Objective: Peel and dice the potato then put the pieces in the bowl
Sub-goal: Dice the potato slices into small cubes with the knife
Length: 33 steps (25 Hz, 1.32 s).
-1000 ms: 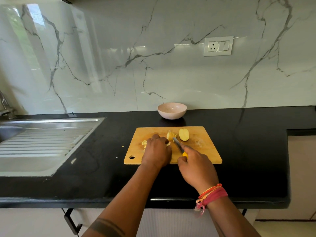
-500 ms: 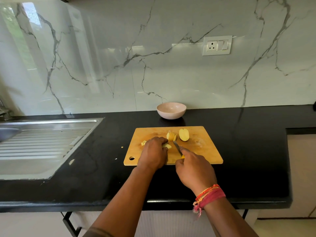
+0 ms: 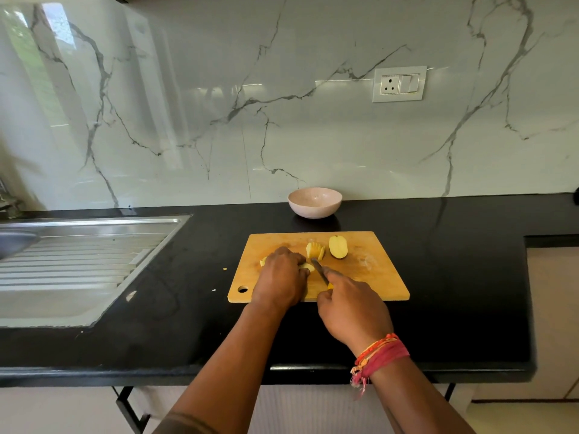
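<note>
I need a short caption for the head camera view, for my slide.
Left hand steadies potato pieces on the cutting board while the right hand cuts with a knife.

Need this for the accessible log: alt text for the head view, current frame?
On a wooden cutting board, the left hand holds down a potato piece while the right hand grips a yellow-handled knife against it. A sliced potato piece and a potato half lie behind; a pink bowl stands beyond on the black counter.

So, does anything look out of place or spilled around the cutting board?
Yes, slightly. A few small pale scraps lie on the black counter, left of the cutting board, apparently potato bits. Otherwise nothing stands out.
</note>
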### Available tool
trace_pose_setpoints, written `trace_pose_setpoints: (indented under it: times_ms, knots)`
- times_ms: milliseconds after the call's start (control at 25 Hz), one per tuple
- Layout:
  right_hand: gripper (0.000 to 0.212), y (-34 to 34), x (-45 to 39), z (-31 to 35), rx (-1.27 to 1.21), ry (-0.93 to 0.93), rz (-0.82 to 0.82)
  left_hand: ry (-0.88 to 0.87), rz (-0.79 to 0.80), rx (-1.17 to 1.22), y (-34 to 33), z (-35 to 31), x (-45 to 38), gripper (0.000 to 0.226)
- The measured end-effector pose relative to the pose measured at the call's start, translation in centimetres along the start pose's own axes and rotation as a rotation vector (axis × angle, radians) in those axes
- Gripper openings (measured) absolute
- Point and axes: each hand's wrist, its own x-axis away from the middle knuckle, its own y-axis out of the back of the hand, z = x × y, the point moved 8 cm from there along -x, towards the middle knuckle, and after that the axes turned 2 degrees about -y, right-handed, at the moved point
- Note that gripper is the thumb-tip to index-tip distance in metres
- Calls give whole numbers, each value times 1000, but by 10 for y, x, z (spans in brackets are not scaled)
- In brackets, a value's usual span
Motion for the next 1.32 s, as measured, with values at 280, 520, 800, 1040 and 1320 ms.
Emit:
trace_pose_setpoints:
  times_ms: [280,520,800,1040,1320]
  knots:
    - [43,-9,-9,16,23,52,25,-6,-22,-54,0,-1,-2,22]
    - [34,-12,-4,17,90,94,35,17,-57,-71,1,-3,0,20]
    - [55,3,22,1,50,102,12,24,-65,-20,7,-4,6,31]
    - [54,-5,6,16,43,101,-6,48,-69,46,9,3,10,32]
    - [33,-14,-10,27,72,106,41,57,-79,39,10,4,6,25]
